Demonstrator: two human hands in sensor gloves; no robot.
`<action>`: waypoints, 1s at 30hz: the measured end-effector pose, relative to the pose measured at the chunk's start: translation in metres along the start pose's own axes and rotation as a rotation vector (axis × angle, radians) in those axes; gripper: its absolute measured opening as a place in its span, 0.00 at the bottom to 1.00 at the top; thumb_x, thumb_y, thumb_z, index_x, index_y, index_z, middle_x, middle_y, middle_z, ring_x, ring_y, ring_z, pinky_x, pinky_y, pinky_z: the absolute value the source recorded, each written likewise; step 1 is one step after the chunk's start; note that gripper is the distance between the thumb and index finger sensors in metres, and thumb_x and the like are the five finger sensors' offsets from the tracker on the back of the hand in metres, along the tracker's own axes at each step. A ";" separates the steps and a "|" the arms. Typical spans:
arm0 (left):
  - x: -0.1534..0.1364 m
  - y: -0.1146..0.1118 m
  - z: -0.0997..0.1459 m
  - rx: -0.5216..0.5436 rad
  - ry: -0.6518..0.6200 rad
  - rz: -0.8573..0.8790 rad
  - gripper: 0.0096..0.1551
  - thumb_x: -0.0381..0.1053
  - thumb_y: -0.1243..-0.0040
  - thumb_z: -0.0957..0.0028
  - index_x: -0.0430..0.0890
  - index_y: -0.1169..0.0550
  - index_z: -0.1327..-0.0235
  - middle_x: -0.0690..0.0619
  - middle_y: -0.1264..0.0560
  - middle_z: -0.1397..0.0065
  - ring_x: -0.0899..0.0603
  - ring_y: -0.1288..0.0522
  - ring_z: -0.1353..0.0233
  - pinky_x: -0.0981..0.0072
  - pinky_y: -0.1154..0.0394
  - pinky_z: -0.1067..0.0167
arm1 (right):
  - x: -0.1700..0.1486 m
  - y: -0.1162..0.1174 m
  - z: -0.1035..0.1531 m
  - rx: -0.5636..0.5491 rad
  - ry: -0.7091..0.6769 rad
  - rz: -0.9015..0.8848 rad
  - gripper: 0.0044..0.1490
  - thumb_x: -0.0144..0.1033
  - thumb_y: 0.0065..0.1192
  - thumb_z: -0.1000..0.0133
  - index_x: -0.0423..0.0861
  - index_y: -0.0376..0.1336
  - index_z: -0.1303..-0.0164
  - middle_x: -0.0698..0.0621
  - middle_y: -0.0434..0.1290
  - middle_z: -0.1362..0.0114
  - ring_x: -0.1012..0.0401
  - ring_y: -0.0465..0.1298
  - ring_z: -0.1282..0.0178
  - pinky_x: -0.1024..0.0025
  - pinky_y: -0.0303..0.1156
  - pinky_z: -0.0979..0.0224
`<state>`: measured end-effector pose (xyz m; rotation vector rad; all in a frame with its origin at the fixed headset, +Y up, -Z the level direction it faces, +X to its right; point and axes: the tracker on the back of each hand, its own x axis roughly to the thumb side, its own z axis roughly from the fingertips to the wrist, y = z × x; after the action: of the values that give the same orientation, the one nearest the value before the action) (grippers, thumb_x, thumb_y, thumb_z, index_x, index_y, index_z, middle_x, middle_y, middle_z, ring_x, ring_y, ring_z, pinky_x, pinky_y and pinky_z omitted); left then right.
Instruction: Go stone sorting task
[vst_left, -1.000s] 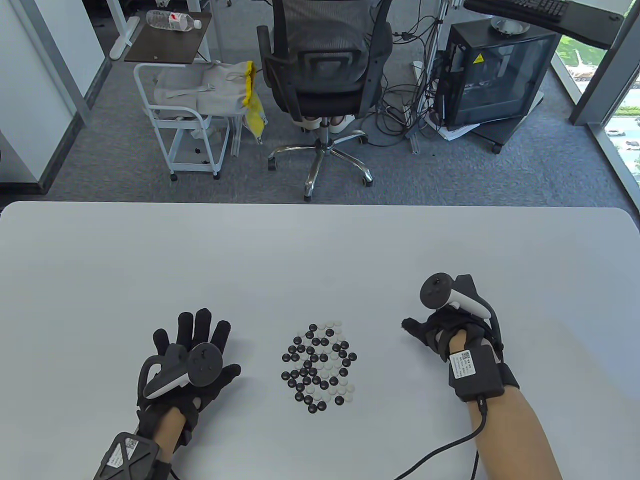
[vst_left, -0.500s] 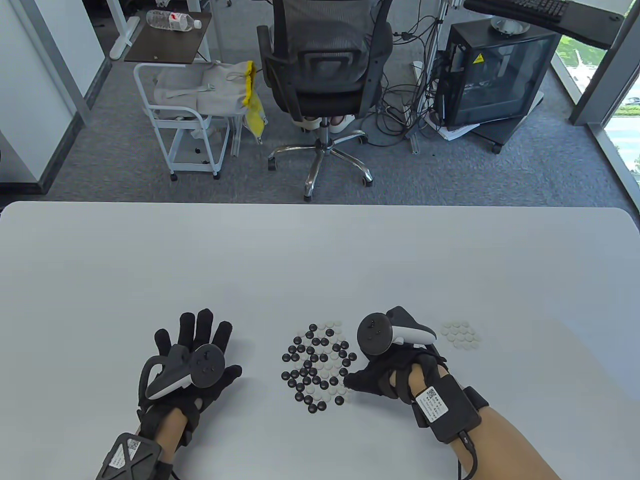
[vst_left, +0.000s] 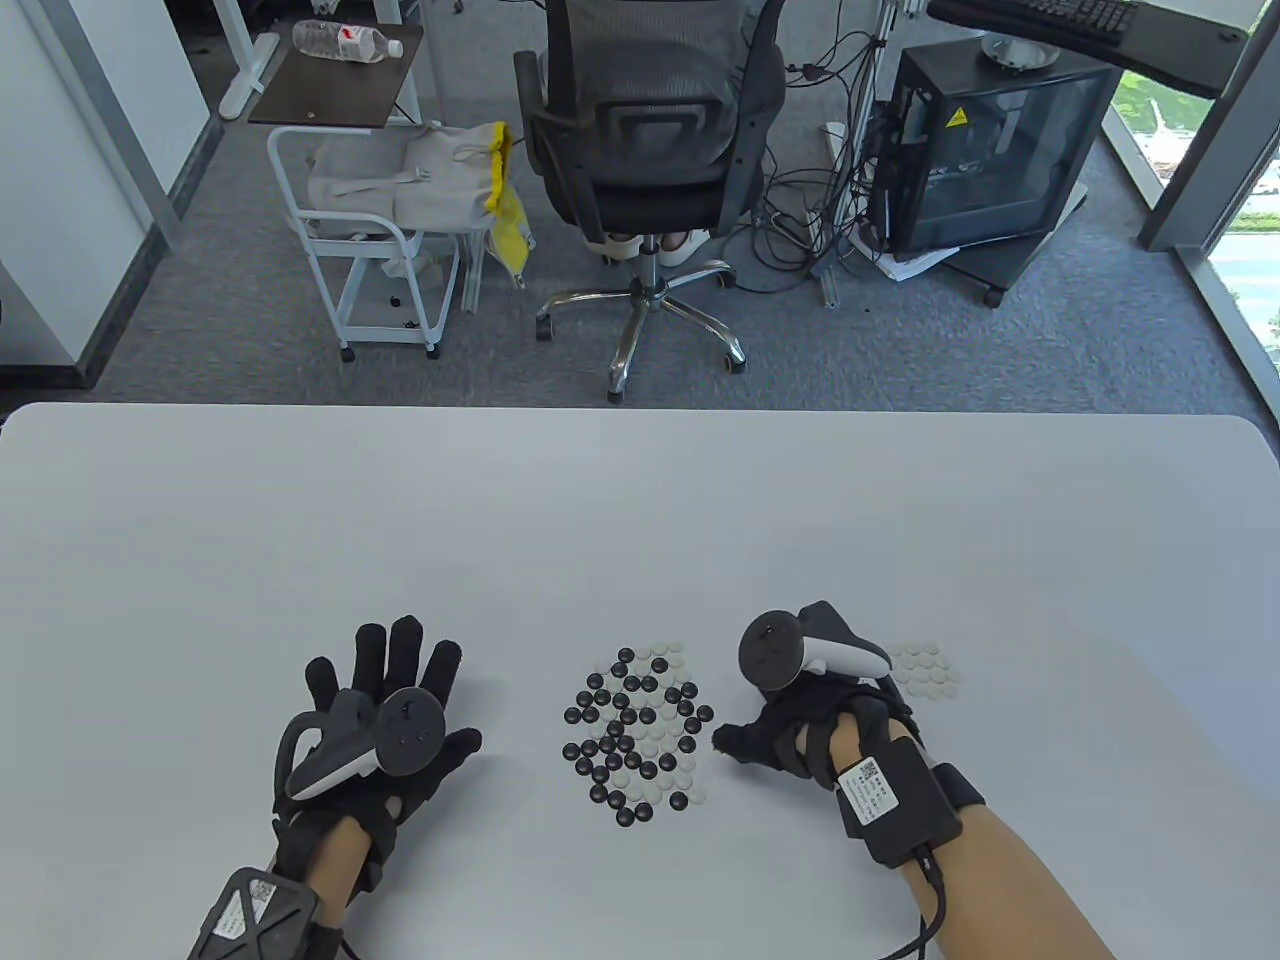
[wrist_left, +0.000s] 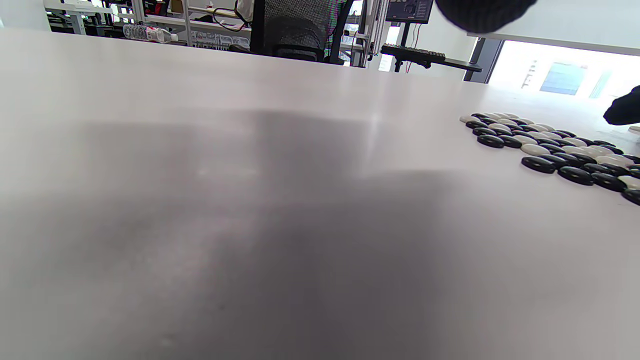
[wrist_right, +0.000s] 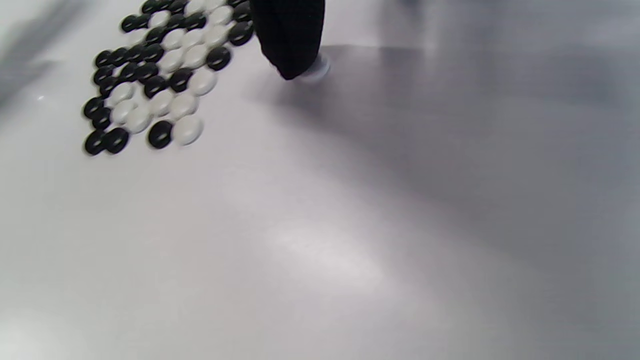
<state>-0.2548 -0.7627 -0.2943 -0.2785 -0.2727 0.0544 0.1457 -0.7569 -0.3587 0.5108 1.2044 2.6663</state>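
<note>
At the lower left of the table view the left hand (vst_left: 385, 715) lies flat on the table (vst_left: 640, 500), fingers straight and spread, holding nothing; it looks parked well clear of the stones so it does not disturb them, and its wrist view shows only bare tabletop with the stones at the right edge. In the lower centre sits the mixed pile (vst_left: 638, 735) of black and white stones, packed flat in a single layer, which keeps each colour visible and lets one stone be slid out without lifting others. Just right of the pile is the right hand (vst_left: 800, 735), fingers curled down toward the table. In the right wrist view a fingertip (wrist_right: 290, 45) presses on a single white stone (wrist_right: 316, 70) just beside the pile's edge, apparently dragging it across the surface rather than pinching it; whether the thumb also touches it cannot be told. Further right, partly hidden behind the right hand's tracker, lies a small white group (vst_left: 925, 668), set well apart from the pile, probably so that the sorted whites cannot mix back in.
</note>
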 end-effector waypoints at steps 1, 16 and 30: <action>0.000 0.000 0.000 0.000 0.000 -0.001 0.53 0.69 0.61 0.40 0.48 0.65 0.15 0.37 0.81 0.20 0.27 0.82 0.25 0.17 0.78 0.46 | -0.011 -0.005 0.002 -0.020 0.052 -0.002 0.43 0.55 0.41 0.37 0.40 0.67 0.23 0.26 0.34 0.15 0.26 0.26 0.24 0.13 0.29 0.34; -0.001 -0.002 -0.001 -0.005 0.002 -0.006 0.53 0.69 0.61 0.40 0.48 0.65 0.15 0.37 0.81 0.20 0.27 0.82 0.25 0.17 0.78 0.46 | -0.095 -0.026 0.021 -0.180 0.332 -0.096 0.42 0.55 0.41 0.37 0.41 0.66 0.23 0.26 0.32 0.15 0.26 0.24 0.24 0.13 0.28 0.34; -0.002 -0.002 -0.001 0.000 0.001 0.004 0.52 0.69 0.61 0.40 0.48 0.65 0.15 0.37 0.81 0.20 0.27 0.83 0.25 0.17 0.79 0.46 | -0.080 -0.032 0.028 -0.210 0.253 -0.105 0.43 0.55 0.40 0.37 0.40 0.67 0.23 0.26 0.32 0.15 0.26 0.24 0.24 0.13 0.27 0.35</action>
<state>-0.2559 -0.7651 -0.2954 -0.2788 -0.2714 0.0579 0.2307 -0.7403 -0.3845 0.0765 0.9596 2.7829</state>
